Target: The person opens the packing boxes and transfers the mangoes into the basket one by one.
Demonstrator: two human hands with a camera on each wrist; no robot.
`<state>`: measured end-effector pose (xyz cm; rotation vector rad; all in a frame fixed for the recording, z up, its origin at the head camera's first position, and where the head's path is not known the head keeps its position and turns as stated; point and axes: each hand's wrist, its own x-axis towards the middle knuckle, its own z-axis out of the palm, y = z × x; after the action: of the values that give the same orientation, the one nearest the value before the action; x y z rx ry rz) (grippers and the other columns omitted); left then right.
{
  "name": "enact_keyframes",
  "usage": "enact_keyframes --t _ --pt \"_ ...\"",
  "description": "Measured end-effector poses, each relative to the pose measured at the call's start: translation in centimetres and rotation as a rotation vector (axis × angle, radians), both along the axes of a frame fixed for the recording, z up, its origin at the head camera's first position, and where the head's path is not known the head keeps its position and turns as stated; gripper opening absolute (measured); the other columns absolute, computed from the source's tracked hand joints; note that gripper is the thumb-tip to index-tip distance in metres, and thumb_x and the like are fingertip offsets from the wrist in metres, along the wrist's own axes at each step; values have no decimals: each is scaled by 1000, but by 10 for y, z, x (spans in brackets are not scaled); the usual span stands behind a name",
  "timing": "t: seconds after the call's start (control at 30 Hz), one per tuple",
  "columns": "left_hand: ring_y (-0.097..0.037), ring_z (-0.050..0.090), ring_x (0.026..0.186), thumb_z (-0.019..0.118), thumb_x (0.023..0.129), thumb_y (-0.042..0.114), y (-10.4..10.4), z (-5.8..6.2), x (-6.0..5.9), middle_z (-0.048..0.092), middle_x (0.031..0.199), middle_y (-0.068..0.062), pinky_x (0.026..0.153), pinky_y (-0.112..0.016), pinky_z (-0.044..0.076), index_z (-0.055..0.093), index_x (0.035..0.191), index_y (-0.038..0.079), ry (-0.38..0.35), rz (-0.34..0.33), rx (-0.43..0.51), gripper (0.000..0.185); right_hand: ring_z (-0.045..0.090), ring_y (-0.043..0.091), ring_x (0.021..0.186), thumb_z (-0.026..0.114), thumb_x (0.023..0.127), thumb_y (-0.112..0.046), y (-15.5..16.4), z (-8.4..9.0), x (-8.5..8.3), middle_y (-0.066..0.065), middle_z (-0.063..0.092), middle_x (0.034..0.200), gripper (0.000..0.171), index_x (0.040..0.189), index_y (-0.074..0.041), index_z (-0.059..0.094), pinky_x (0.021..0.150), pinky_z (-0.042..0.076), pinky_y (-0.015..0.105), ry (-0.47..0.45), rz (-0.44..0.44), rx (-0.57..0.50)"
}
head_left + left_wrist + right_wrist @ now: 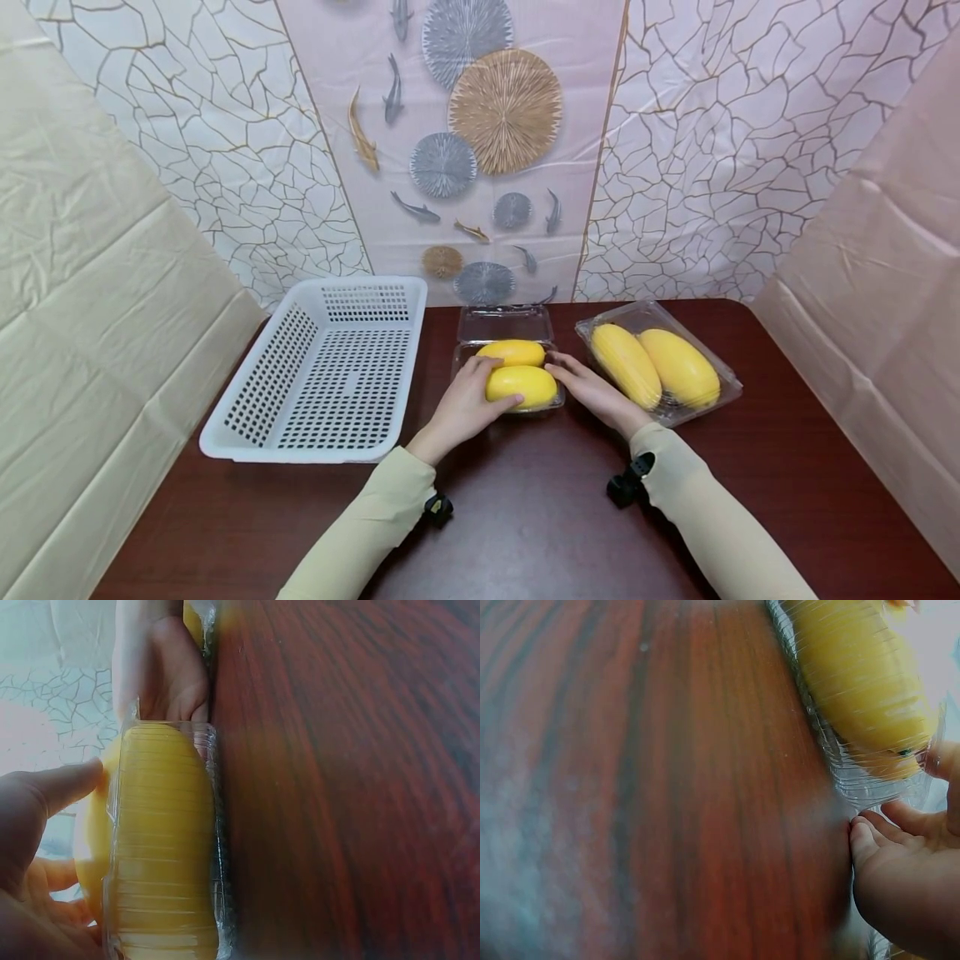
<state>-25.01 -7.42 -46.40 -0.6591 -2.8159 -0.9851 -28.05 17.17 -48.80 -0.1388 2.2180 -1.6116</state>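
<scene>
Two yellow oval fruits lie side by side in a clear plastic box, a front fruit [522,387] and a rear fruit [512,352]. The box's hinged lid [504,323] is raised behind them. My left hand [472,398] holds the front fruit at its left end, thumb on the near side and fingers over the top; the left wrist view shows that fruit [94,832] rising above the box wall [165,885]. At the box's right end is my right hand [592,392], its fingertips touching the corner in the right wrist view, where the thumb [864,844] stays beside the box.
A white perforated plastic basket [411,367] stands on the left of the dark red wooden table [525,517]. To the right, another clear box [727,385] contains two larger yellow fruits [678,367], close beside my right forearm. Patterned cloth walls [675,167] enclose the table's back and sides.
</scene>
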Motion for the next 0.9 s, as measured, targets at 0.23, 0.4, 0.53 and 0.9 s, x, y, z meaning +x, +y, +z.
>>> enact_keyframes --t 0.23,0.4,0.53,0.9 --pt "-31 55 121 76 86 52 1 0 0 53 138 -13 100 -46 45 54 141 8 -2 -16 -39 74 10 30 153 46 105 -49 0 1 0 11 16 167 74 162 -10 17 120 11 56 -3 -5 0" --pt "-34 53 124 76 86 53 2 2 -1 50 143 -14 102 -49 43 54 141 8 2 -23 -59 75 11 30 152 47 105 -49 0 2 0 11 16 167 75 161 -10 18 120 11 56 -5 -5 -3" --pt "-34 54 124 76 86 53 3 2 -2 51 142 -14 101 -50 43 55 141 9 10 -21 -70 73 11 31 153 47 105 -49 0 2 -1 11 16 167 74 161 -10 18 120 11 56 2 5 -4" --pt "-34 53 125 77 87 49 3 2 -2 52 142 -13 104 -52 40 56 139 8 -13 -18 -34 71 9 32 153 44 105 -51 1 0 2 11 13 167 75 162 -11 17 119 11 59 11 18 2"
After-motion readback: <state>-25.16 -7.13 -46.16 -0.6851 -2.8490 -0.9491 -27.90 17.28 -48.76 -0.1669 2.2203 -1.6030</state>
